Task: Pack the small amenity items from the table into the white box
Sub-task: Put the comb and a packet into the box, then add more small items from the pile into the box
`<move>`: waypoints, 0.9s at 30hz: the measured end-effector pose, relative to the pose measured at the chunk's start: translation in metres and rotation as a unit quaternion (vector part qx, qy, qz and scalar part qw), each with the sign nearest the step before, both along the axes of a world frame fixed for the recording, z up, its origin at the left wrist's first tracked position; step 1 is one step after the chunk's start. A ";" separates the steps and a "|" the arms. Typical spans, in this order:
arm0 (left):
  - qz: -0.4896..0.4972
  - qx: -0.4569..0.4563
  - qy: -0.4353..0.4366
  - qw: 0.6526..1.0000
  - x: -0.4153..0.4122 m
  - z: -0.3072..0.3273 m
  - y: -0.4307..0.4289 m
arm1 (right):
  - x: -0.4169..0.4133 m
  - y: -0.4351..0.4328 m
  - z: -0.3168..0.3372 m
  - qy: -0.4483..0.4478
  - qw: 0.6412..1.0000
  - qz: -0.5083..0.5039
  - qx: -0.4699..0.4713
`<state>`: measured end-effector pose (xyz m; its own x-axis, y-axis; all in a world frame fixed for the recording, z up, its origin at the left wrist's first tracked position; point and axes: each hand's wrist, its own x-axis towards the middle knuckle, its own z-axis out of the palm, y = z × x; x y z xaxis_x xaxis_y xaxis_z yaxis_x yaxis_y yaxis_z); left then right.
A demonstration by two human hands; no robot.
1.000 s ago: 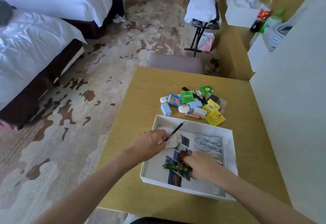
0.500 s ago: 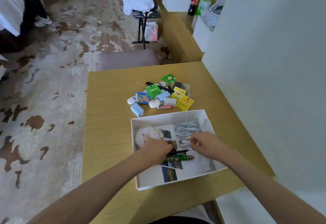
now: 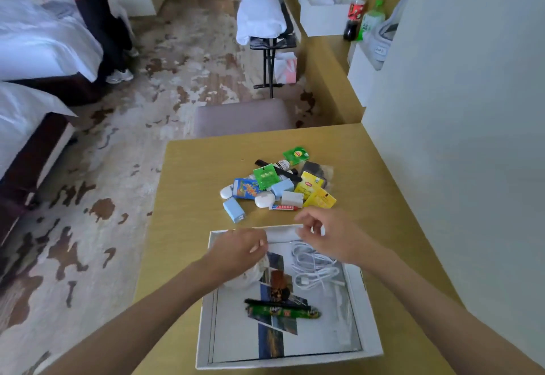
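The fingers of the left hand (image 3: pixel 239 252) were loosely curled with the thumb tip showing pale at their front, and nothing could be seen in them; the hand hovered low over the far left corner of the white box (image 3: pixel 289 360), partly covering a rumpled white pouch (image 3: pixel 247 278) that lay inside. The fingers of the right hand (image 3: pixel 327 236) were spread and slightly bent, empty, above the box's far edge and the upper end of a coiled white cable (image 3: pixel 312 268) in the box's right half. Lower in the box, near the centre of the frame's bottom part, a black pencil (image 3: pixel 277 304) lay just beside a long green packet (image 3: pixel 283 312), both across a printed sheet of photos (image 3: pixel 271 342) on the box floor. Beyond the fingertips, in the middle of the frame, the pile of amenity items (image 3: pixel 277 185) sat on the wooden table (image 3: pixel 191 182), apart from the box: a light blue carton (image 3: pixel 234 210) at its near left, yellow tea sachets (image 3: pixel 320 199) at its right, a green sachet (image 3: pixel 295 154) at its far end.
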<state>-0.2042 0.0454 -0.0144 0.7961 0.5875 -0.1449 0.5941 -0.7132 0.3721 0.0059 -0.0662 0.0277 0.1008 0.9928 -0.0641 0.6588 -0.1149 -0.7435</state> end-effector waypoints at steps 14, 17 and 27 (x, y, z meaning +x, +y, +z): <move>0.244 -0.038 -0.051 0.968 0.004 -0.018 0.087 | 0.030 0.151 -0.095 -0.244 0.949 0.146 -0.137; 0.169 -0.055 0.019 0.984 0.007 -0.035 0.100 | 0.021 0.163 -0.116 -0.370 0.899 0.177 -0.157; -0.136 0.149 0.257 0.945 0.019 -0.076 0.145 | 0.016 0.167 -0.147 -0.453 0.861 0.154 -0.172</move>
<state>-0.1853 0.1906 -0.0903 0.7927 0.4465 -0.4151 0.4209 -0.8934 -0.1572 0.0217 0.1004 -0.1193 -0.0007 0.9192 -0.3938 0.9893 0.0581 0.1339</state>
